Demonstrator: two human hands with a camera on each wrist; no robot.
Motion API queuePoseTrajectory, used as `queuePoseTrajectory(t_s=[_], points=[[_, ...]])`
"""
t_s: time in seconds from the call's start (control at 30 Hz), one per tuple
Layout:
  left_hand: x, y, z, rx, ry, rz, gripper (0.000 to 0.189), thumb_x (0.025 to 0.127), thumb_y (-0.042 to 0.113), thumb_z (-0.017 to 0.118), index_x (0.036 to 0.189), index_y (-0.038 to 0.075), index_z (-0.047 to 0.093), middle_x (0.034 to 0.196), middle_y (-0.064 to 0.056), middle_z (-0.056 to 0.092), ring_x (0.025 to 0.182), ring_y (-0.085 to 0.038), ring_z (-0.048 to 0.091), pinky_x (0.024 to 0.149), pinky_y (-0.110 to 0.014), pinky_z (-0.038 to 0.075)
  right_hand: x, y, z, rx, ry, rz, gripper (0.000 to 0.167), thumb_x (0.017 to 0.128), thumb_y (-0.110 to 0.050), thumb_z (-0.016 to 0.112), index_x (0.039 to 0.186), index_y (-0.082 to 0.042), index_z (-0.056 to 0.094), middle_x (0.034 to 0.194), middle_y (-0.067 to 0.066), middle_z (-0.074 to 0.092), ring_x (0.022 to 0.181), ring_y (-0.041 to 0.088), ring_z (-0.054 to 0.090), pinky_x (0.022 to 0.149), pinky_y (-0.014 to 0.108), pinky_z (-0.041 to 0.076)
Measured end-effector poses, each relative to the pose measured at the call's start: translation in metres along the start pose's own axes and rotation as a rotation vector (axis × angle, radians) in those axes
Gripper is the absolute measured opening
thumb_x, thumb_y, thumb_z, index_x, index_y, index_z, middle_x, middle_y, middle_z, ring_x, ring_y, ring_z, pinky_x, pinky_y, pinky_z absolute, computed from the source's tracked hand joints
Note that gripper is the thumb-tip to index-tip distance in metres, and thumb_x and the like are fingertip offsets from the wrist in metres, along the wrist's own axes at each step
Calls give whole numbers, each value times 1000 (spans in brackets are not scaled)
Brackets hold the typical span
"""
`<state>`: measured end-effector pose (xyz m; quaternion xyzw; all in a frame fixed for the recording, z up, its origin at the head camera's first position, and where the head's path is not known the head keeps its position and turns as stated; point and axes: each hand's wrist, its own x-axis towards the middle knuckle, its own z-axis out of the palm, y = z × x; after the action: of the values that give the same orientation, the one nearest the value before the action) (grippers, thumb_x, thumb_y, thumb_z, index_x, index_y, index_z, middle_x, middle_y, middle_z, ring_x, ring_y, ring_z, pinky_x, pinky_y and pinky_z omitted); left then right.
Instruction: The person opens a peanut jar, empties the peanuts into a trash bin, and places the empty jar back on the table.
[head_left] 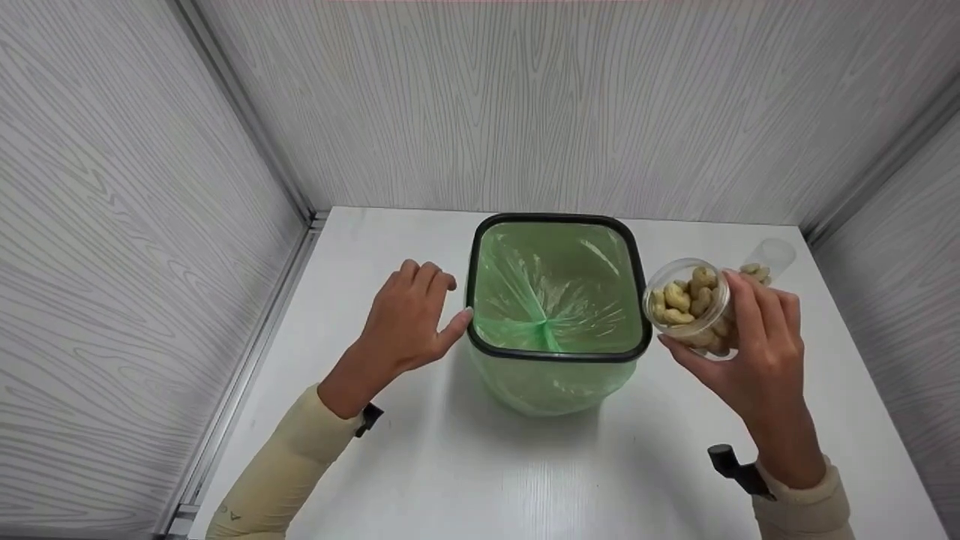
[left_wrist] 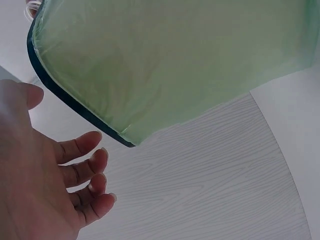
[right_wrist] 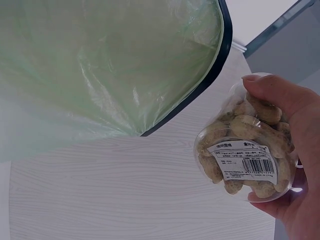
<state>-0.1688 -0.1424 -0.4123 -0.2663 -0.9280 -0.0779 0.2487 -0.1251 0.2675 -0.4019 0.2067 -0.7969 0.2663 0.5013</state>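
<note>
My right hand (head_left: 761,349) holds a clear plastic jar (head_left: 690,330) of unshelled peanuts (head_left: 677,298), thumb on one side and fingers on the other. The jar has no lid on and tilts toward the bin's right side. On its base, a white label (right_wrist: 245,161) with a barcode shows in the right wrist view. Between the hands stands a bin with a black rim (head_left: 559,357), lined with a green plastic bag (head_left: 551,386). Left of the rim, my left hand (head_left: 409,319) has loosely bent fingers and holds nothing. Its thumb tip is close to the rim; touching cannot be told.
Behind my right hand, a clear round plastic piece (head_left: 774,255) lies near a few more peanuts (head_left: 754,270), partly hidden by the fingers. The white table (head_left: 517,480) is bordered by wood-grain panels (head_left: 510,105) at the back and both sides.
</note>
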Motion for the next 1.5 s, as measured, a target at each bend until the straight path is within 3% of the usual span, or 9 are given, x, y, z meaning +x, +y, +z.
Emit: queuePoseTrajectory(t_s=[0.47,0.7,1.03,1.33,1.5], points=[[16,0,-2,103,-19,84,47,99,49,54,102,4,67,90,-11,62,82,-27,54,74,-40,50,6,-5,4,24,-16,-6,84,87,-62,71,128,11,64,119,33,67,105,51,54,93,45,39],[20,1,-2,142,-66,109,49,99,51,53,99,4,66,91,-11,63,82,-28,56,74,-40,50,10,-7,5,30,-24,-8,84,87,-62,70,127,12,63,119,34,66,104,52,54,94,45,40],[28,2,-4,166,-165,117,51,100,50,49,101,0,63,91,-13,60,85,-29,55,78,-41,49,15,-1,7,6,-43,-22,83,87,-61,72,130,9,63,122,31,68,105,51,56,93,49,41],[30,4,-2,190,-172,131,42,95,42,48,91,2,60,82,-11,55,76,-26,48,69,-38,43,21,1,11,24,-33,-50,80,86,-58,74,128,9,65,119,30,69,103,50,56,95,47,44],[31,5,-2,192,-183,120,38,94,39,48,90,2,58,82,-11,54,75,-25,46,67,-38,41,25,3,11,15,-55,-46,81,85,-59,75,129,8,65,120,30,69,103,49,57,100,40,48]])
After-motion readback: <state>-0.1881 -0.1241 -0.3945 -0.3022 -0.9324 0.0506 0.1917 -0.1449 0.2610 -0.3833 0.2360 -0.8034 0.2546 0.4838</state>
